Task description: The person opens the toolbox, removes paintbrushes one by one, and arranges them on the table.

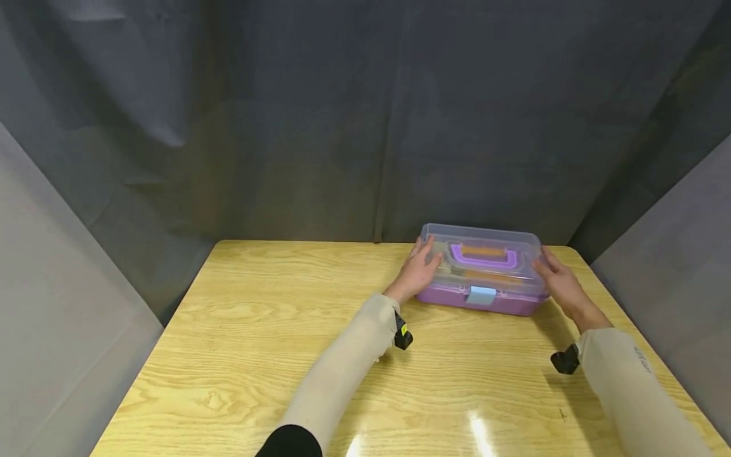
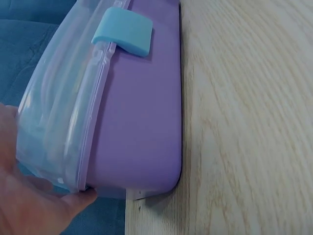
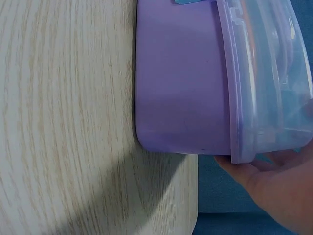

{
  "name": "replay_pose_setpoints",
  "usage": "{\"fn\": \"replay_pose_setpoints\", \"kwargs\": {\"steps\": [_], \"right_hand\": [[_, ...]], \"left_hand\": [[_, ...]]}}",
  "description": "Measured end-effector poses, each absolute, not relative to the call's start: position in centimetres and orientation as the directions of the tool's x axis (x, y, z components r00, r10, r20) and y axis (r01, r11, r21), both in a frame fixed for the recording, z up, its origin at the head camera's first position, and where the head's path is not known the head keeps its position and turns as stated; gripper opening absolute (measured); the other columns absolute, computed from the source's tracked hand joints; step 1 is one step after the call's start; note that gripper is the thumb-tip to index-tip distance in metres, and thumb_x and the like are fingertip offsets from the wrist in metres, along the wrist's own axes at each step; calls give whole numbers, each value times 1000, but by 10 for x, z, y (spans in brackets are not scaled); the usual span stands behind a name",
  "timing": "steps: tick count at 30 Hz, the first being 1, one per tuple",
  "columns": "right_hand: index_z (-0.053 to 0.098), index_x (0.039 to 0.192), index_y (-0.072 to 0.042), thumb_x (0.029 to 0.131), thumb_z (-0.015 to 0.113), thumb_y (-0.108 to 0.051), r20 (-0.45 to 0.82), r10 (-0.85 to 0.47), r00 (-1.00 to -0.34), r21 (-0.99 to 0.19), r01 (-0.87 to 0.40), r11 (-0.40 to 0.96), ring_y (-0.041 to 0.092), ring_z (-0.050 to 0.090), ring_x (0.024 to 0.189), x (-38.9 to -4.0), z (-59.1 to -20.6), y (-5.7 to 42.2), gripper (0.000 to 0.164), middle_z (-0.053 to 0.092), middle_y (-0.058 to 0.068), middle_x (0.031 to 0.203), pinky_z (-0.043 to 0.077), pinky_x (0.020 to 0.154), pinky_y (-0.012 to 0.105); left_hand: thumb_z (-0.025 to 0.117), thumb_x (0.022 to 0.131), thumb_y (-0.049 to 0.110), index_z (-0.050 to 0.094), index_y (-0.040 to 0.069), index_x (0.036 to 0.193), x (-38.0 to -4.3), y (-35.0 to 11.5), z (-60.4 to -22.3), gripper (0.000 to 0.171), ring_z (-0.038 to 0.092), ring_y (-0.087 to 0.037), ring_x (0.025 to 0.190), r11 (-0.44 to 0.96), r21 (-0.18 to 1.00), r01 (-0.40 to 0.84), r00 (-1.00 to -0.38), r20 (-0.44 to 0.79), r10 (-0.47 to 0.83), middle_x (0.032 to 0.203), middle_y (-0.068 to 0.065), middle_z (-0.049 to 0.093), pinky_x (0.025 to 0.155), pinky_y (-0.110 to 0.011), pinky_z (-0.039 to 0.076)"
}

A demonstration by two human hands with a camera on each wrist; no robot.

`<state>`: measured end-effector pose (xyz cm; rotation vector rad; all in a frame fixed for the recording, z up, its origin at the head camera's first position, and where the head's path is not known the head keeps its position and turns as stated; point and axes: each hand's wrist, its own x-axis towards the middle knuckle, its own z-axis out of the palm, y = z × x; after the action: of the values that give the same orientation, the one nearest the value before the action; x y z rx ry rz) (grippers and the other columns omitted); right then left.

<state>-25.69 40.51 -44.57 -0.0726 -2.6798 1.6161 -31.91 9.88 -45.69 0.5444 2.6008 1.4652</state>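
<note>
A plastic storage box (image 1: 484, 271) with a purple base, a clear lid and a light blue latch (image 1: 481, 296) stands toward the back right of the table. A purple handle lies flat in its lid, which looks closed. Orange shapes show dimly through the plastic. My left hand (image 1: 417, 273) grips the box's left end, its thumb over the lid. At the opposite end my right hand (image 1: 562, 289) holds the box around the lid edge. In both wrist views the purple base (image 2: 139, 122) sits low against the tabletop; some fingertips are hidden behind the box.
The wooden table (image 1: 240, 336) extends left and in front of the box. A dark curtain (image 1: 308, 127) hangs behind its back edge. Pale panels (image 1: 51, 317) stand at both sides. Small black cameras (image 1: 403, 332) are strapped on both wrists.
</note>
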Motion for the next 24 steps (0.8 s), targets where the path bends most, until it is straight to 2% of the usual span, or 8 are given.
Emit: {"fn": "replay_pose_setpoints", "kwargs": {"steps": [7, 12, 19, 24], "right_hand": [[-5, 150, -13, 102, 34, -39, -6, 30, -1000, -875, 20, 484, 46, -4, 137, -259, -445, 397, 67, -7, 24, 153, 7, 106, 63], [-4, 151, -15, 103, 33, -38, 7, 2, -1000, -869, -5, 494, 44, -8, 138, -257, -442, 381, 65, -8, 22, 154, 0, 108, 60], [-7, 151, -17, 102, 33, -40, -7, -38, -999, -856, -14, 517, 44, -6, 138, -249, -444, 355, 67, -8, 22, 155, 3, 107, 63], [-6, 151, -13, 103, 33, -36, 36, -74, -997, -839, -71, 539, 43, -7, 139, -241, -443, 332, 67, -8, 20, 155, 1, 108, 62]], "left_hand": [[37, 99, 49, 19, 31, 151, -317, 90, -456, 58, 15, -26, 142, 471, 851, 234, -941, 76, 330, 158, 2, 2, 111, -47, 18], [39, 99, 48, 22, 29, 151, -317, 72, -455, 59, 15, -27, 142, 461, 853, 245, -936, 85, 340, 158, -1, 5, 112, -46, 19], [40, 99, 46, 21, 26, 152, -313, 38, -457, 60, 11, -26, 142, 475, 838, 268, -916, 69, 395, 158, -6, 3, 112, -44, 16], [43, 98, 43, 25, 25, 151, -308, 11, -455, 58, 8, -24, 143, 487, 829, 276, -910, 61, 411, 158, -7, 3, 112, -44, 15]]}}
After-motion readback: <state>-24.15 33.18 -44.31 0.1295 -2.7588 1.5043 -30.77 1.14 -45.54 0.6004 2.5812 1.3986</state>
